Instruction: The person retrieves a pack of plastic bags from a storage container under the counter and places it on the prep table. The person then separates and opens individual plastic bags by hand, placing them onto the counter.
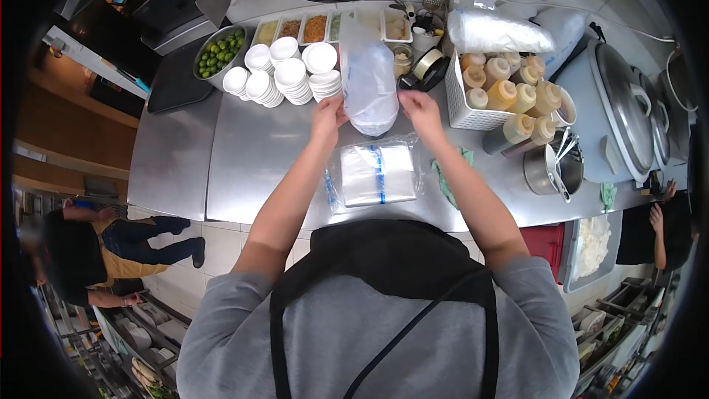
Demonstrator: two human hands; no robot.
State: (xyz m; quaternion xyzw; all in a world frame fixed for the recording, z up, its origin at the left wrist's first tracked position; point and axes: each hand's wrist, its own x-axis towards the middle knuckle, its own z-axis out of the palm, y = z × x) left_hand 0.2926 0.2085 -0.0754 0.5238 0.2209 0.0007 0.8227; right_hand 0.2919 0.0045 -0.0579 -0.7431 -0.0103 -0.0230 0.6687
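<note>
A clear plastic bag with pale blue print stands upright and puffed out between my hands. My left hand is closed at its left side, fingers pinched on the plastic. On the opposite side, my right hand has its fingertips pressed together at the bag's edge. Whatever is inside the bag is hard to make out through the film. Closer to me lies an opened pack of flat plastic bags with a blue printed band. Several stacks of white lidded cups stand left of the bag.
A bowl of limes and trays of toppings line the back. At the right are a basket of sauce bottles, a metal pot, a green cloth and large lidded cookers. Other people stand at both sides.
</note>
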